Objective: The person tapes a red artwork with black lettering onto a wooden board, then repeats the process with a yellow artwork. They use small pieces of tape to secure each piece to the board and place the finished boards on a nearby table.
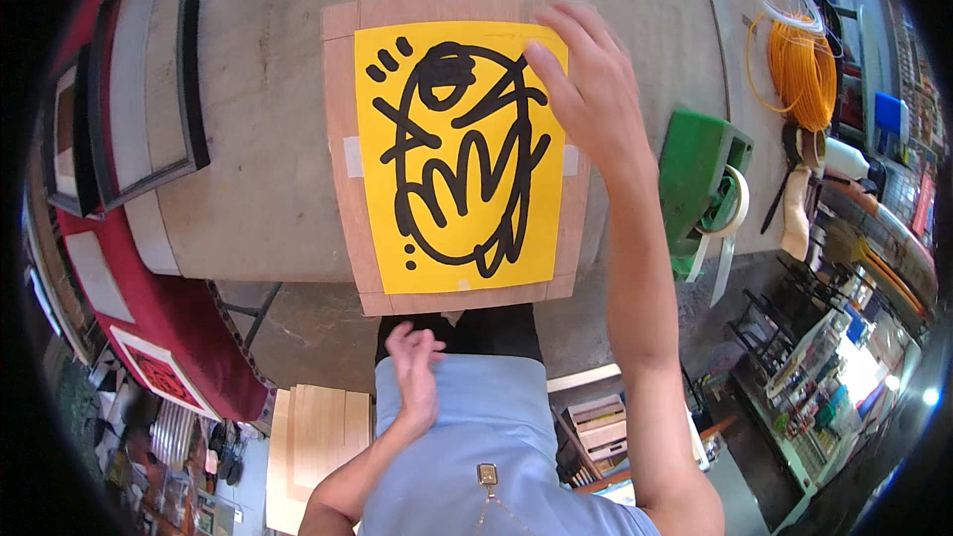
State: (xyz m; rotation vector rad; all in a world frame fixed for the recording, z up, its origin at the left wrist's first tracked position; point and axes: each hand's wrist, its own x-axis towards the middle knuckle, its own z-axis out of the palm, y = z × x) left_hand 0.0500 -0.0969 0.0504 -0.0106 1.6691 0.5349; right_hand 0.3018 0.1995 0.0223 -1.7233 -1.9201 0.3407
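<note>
A yellow sheet of paper (382, 189) with thick black marker-like drawing lies on a thin wooden board (342, 238) on the table. Pale strips of tape (353, 157) show on the board at both sides of the sheet. My right hand (596, 74) is over the sheet's far right corner, fingers stretched out and thumb apart, holding nothing visible. That hand hides the corner, so contact with the paper cannot be made out. Close to my waist, my left hand (412, 367) hovers off the board's near edge, its fingers loosely bent and apart, with nothing in it.
Right of the board stands a green tape dispenser (695, 164) with a cream roll of tape (730, 201). Beyond it lies a coil of orange cord (802, 69). Black-edged frames (149, 60) rest at the left. Wooden boards (316, 437) stand below the table's near edge.
</note>
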